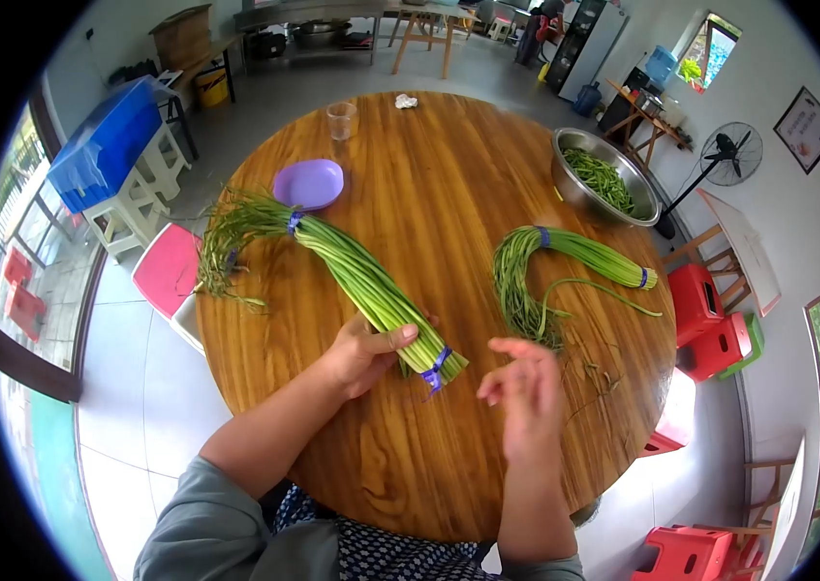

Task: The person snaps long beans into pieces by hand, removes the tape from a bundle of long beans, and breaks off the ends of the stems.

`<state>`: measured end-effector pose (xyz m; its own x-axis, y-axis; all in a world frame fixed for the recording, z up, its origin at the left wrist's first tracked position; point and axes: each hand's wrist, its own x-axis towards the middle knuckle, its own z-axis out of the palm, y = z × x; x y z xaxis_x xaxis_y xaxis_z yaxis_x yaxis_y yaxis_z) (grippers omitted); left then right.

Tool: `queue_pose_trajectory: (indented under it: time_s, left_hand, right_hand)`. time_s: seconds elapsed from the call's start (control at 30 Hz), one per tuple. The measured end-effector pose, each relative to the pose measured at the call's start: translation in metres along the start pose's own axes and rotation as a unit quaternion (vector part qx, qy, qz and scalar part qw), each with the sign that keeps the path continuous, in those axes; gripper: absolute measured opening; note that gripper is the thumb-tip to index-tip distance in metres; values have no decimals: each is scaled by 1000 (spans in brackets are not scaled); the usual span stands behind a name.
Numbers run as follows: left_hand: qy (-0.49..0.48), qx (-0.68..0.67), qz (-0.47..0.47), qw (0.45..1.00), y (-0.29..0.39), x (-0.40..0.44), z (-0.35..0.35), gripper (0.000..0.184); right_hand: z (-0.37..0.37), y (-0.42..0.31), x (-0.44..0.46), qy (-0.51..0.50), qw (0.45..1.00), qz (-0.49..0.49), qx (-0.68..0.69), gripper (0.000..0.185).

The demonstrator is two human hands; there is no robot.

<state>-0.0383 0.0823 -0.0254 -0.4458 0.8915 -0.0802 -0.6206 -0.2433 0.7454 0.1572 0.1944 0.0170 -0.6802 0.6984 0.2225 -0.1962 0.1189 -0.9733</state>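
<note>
My left hand [368, 354] is closed around the lower part of a long bunch of garlic scapes [356, 271]. Purple ties [437, 370] bind the bunch near its cut ends and again near the thin, tangled tips, which droop at the table's left edge. My right hand [523, 387] is raised just right of the cut ends, its fingers apart and partly bent, with nothing visible in them. Beyond it, a second tied bunch of garlic scapes [594, 257] lies curved on the table, one loose stalk [613, 289] beside it.
On the round wooden table [439, 174] are a purple plate [309, 184], a clear cup [341, 121], crumpled white tissue [406, 101] and a steel bowl [644, 197] of cut green pieces. Plant scraps [599, 373] lie at right. Red stools [696, 300] stand beside the table.
</note>
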Motion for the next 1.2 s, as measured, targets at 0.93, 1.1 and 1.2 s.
queue_pose_trajectory:
  time_s: [0.93,1.1,1.2]
  left_hand:
    - [18,61,-66,996,5,0,-3,43]
    - [30,117,-79,990,12,0,-2,50]
    - [27,103,-79,991,11,-2,-1,53]
  right_hand:
    - [8,23,4,-7,945,-120,-305,24]
    - [-3,28,8,-25,987,-75,-141,24]
    - [7,12,9,-18,995,-38,-89,25]
